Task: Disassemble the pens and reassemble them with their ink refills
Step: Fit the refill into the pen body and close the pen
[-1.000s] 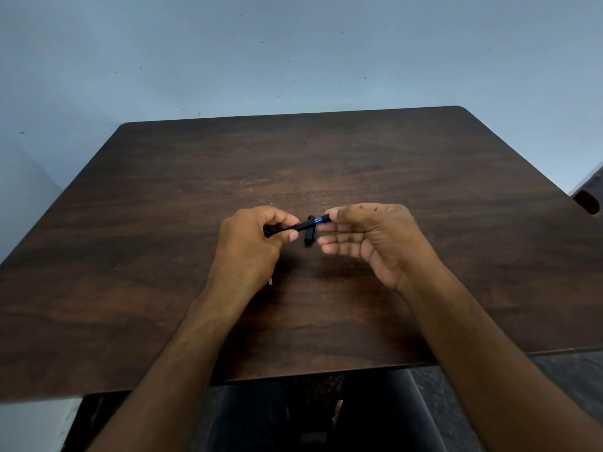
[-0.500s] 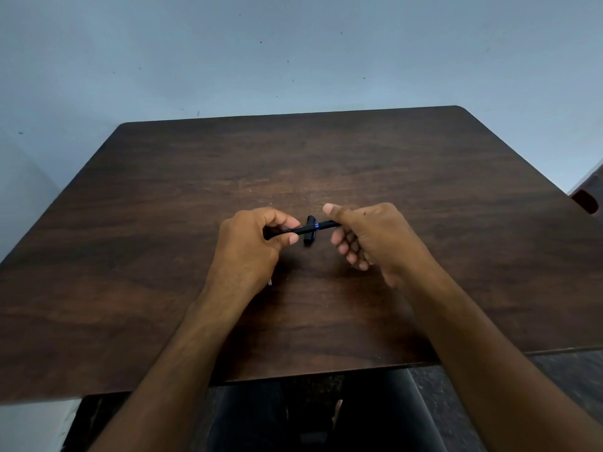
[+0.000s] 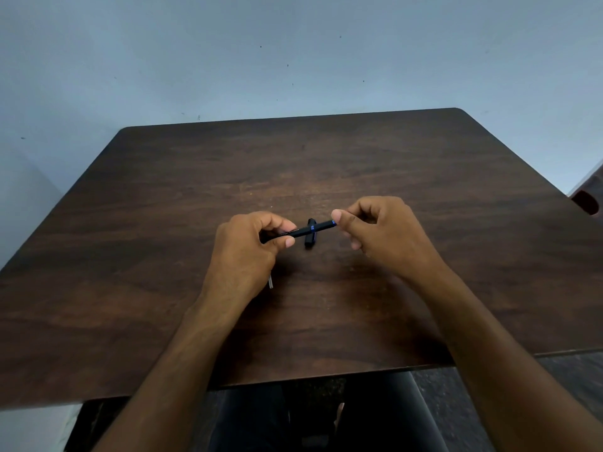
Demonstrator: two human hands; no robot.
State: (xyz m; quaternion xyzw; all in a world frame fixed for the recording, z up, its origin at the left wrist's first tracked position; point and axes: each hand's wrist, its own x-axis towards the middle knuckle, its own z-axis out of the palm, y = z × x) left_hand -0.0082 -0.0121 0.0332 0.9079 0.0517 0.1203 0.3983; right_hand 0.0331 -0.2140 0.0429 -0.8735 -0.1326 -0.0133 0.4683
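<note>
A: Where is the pen?

B: The black pen barrel (image 3: 301,230) is held above the middle of the dark wooden table (image 3: 163,223), lying nearly level and rising a little toward its right end. Two thin blue rings show near that end.

A: Who has hold of it?

B: Both hands. The left hand (image 3: 244,252) is curled around the barrel's left part, thumb below and forefinger over the top, clenched on it. The right hand (image 3: 385,236) meets the barrel's right tip with thumb and forefinger pinched together there; its other fingers are folded in toward the palm.

A: Is anything else of the pen about?

B: A short black piece (image 3: 311,236), likely the cap, lies on the table just behind and beneath the barrel, crossing it almost at right angles. Whether the two touch I cannot tell. A thin pale stick (image 3: 270,283) pokes out from under the heel of the left hand, resting on the table; only its end shows, so I cannot say whether it is the refill.

A: And round about?

B: Both forearms reach in from the near edge of the table. A pale blue wall (image 3: 293,60) rises behind its far edge. A dark brown thing (image 3: 587,200) shows at the right edge.
</note>
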